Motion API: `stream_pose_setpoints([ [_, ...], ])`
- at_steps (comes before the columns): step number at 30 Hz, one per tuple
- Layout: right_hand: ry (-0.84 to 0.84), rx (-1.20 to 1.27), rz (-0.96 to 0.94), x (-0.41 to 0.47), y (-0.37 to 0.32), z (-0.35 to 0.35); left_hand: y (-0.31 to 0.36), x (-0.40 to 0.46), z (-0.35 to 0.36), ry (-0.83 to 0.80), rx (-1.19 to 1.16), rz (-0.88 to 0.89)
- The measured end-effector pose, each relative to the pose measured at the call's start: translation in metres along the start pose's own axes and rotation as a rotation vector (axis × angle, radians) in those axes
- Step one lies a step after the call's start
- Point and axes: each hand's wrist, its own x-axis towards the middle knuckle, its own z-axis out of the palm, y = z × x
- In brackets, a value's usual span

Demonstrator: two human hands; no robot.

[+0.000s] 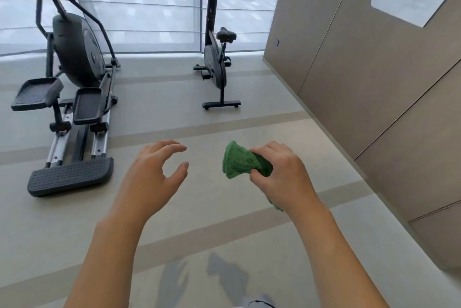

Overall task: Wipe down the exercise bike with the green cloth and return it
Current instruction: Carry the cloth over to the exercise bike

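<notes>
Now the right hand [279,173] squeezes a bunched-up, fuzzy green cloth [239,161], and most of it pokes out past the fingers. Beside it, the left hand [152,170] holds nothing, fingers loosely spread. Far beyond both hands stands the black upright exercise bike [216,58].

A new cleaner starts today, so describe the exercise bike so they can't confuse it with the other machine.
Look along the window wall at the far side of the room. Two dark machines stand there; the exercise bike is the one nearer the tan panelled wall. It alone has a saddle on a single upright post, while the elliptical trainer beside it has two big foot plates.
</notes>
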Motion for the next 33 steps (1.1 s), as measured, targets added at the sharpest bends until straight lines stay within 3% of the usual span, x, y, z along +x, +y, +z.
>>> stream_pose_setpoints([
  [11, -0.031, -0.011, -0.074, 0.122, 0.026, 0.045, -0.04, 0.108, 0.01, 0.034, 0.009, -0.055],
  [26, -0.138, 0.039, -0.146, 0.349, 0.136, 0.068, -0.04, 0.325, 0.076, 0.076, 0.032, -0.123],
  [33, -0.157, 0.108, -0.095, 0.419, 0.175, 0.095, -0.059, 0.408, 0.098, 0.012, 0.052, -0.136],
])
